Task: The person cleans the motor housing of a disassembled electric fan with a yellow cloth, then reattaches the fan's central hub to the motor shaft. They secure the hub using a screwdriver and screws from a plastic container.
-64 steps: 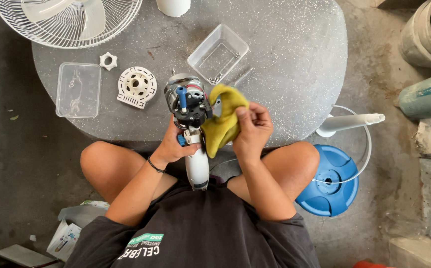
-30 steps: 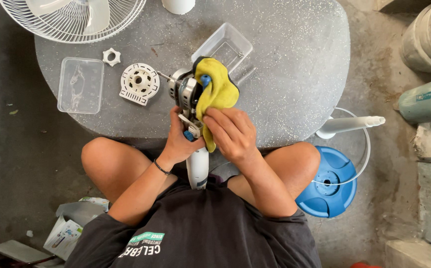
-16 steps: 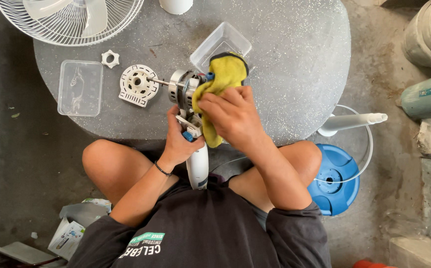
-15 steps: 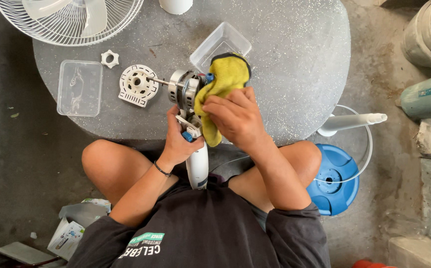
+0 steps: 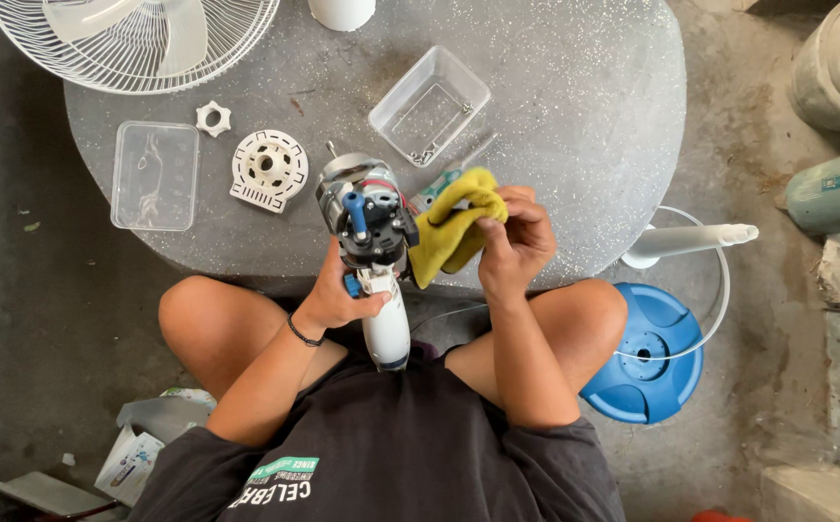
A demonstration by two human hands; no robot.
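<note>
My left hand (image 5: 339, 292) grips the white neck of a fan motor assembly (image 5: 367, 217), holding it upright at the near edge of the grey round table (image 5: 574, 116). The motor shows bare metal windings, a black gear housing and a blue knob on top. My right hand (image 5: 516, 242) is closed on a folded yellow cloth (image 5: 451, 227), which sits just right of the motor, touching its side.
On the table lie a white fan grille with blades (image 5: 139, 39), a white nut (image 5: 213, 118), a round white plastic cover (image 5: 268, 170), a clear lidded box (image 5: 154, 174) and a clear tray holding screws (image 5: 429, 104). A blue fan base (image 5: 647, 353) and white pole (image 5: 695, 239) stand at right.
The right hand has drawn the yellow cloth off the top of the motor and down to its right side. The motor's black and blue top is uncovered again.
</note>
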